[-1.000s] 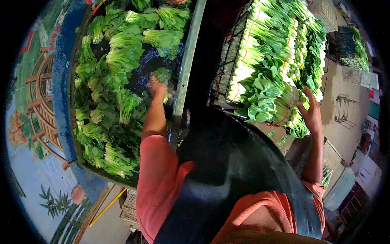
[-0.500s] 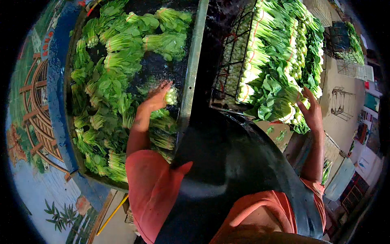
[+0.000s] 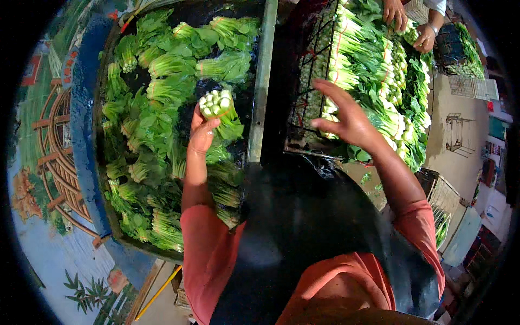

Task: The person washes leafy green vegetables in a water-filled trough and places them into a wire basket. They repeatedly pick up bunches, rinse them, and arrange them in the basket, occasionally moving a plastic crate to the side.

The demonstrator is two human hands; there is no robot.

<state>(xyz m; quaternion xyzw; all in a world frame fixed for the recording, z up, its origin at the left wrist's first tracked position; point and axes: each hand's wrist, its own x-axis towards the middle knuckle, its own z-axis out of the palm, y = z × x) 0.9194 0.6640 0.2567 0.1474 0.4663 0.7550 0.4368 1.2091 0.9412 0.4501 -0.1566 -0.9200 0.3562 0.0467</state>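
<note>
While the banded bunch of greens (image 3: 221,108) is held over the metal-rimmed trough (image 3: 264,59), its rounded white stem ends uppermost, I see the left hand (image 3: 202,132) gripping it between thumb and fingers. Wet, leafy bundles (image 3: 169,65) lie within the trough; the right hand (image 3: 346,116) spreads its fingers beside a wire-frame crate (image 3: 304,151) packed with smooth, pale stalks (image 3: 342,59).

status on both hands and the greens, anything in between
Left hand gripping white-stemmed, red-banded green leafy bunch. Right hand open, empty, beside black wire crate. Grey metal trough rim between bunch and crate.
</note>
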